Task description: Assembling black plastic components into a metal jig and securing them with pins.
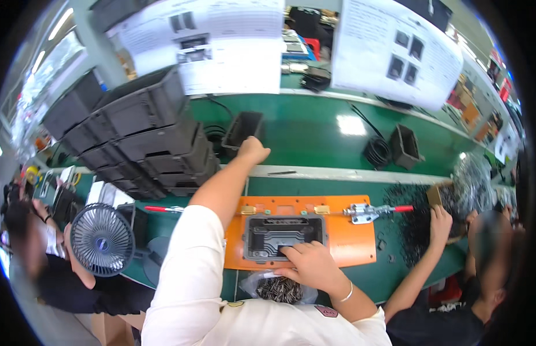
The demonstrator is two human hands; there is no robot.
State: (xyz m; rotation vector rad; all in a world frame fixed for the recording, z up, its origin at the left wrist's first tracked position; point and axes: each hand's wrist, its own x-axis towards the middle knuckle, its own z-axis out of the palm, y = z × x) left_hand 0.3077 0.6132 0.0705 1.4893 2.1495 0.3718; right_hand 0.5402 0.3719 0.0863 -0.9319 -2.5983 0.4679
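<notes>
My left hand (254, 151) reaches forward to the near edge of a small black bin (245, 128); its fingers bend down at the rim and their tips are hidden. My right hand (311, 266) is over a black rectangular housing (262, 249) with a ridged inside. Its fingertips are closed on a small dark piece (283, 250) against the housing floor, and the thumb stretches toward the near edge. The housing sits on an orange fixture plate (354, 245). A metal toggle clamp (363, 213) with a red handle is at the plate's right.
A clear bag of screws (279, 289) lies close to my body. Stacked dark crates (147, 130) rise at left, behind a fan (102, 239). Another bin (405, 145) and coiled cable (377, 151) stand far right. A co-worker's hand (441, 225) is beside loose black parts (415, 225).
</notes>
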